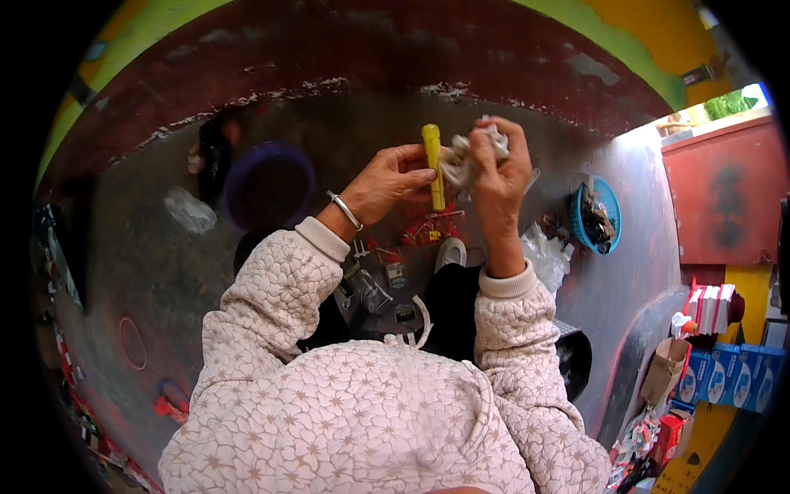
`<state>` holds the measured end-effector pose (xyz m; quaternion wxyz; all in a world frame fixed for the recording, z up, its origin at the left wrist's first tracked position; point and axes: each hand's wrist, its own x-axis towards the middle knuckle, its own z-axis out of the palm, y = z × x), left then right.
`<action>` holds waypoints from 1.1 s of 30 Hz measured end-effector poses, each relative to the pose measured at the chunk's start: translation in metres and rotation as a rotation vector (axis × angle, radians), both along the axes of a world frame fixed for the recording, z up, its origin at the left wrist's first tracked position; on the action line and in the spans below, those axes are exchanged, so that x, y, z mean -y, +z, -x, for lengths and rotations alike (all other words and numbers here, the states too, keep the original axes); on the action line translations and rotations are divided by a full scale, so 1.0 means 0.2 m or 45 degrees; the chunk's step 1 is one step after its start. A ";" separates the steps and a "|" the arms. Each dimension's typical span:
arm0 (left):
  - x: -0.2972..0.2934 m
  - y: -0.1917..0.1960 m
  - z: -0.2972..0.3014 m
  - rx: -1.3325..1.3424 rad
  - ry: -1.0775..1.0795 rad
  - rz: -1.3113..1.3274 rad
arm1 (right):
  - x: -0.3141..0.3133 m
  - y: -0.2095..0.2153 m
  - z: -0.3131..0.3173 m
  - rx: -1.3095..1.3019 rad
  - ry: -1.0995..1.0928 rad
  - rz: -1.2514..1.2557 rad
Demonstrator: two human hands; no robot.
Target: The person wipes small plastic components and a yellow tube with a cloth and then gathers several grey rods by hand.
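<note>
Out in front of me, my left hand (pixel 393 179) pinches a slim yellow flashlight-shaped object (pixel 433 160) between thumb and fingers. It stands nearly upright, its wider end on top. Just to its right, my right hand (pixel 502 169) is closed around a crumpled whitish cloth (pixel 459 165). The cloth's left edge comes close to the yellow object; whether they touch I cannot tell. Below my hands, several small red and yellow pieces (pixel 432 229) lie on the floor. Nearer to me, between my legs, are small clear packets (pixel 374 292).
A purple basin (pixel 270 185) stands at the left beside a clear plastic bag (pixel 189 210). To the right are a blue basket (pixel 607 216) with dark contents and a white plastic bag (pixel 547 257). Blue boxes (pixel 732 377) sit at far right. A dark red wall (pixel 362 49) rises ahead.
</note>
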<state>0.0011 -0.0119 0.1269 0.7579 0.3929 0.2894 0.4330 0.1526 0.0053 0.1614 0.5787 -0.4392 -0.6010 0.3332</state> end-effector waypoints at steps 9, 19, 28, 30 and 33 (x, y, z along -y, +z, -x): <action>0.01 -0.01 0.01 -0.185 0.122 -0.091 | 0.02 -0.09 -0.03 0.281 0.368 0.066; -0.05 -0.05 0.10 0.013 0.446 0.052 | 0.03 -0.12 -0.11 0.041 0.226 0.615; -0.04 -0.08 0.08 -0.001 0.402 0.083 | 0.07 -0.13 -0.02 -0.175 0.657 0.954; -0.05 -0.07 0.09 0.112 0.358 0.089 | 0.07 -0.13 -0.03 -0.265 0.721 1.002; -0.03 -0.02 0.08 0.267 0.308 0.088 | 0.07 -0.14 -0.04 -0.350 0.813 1.038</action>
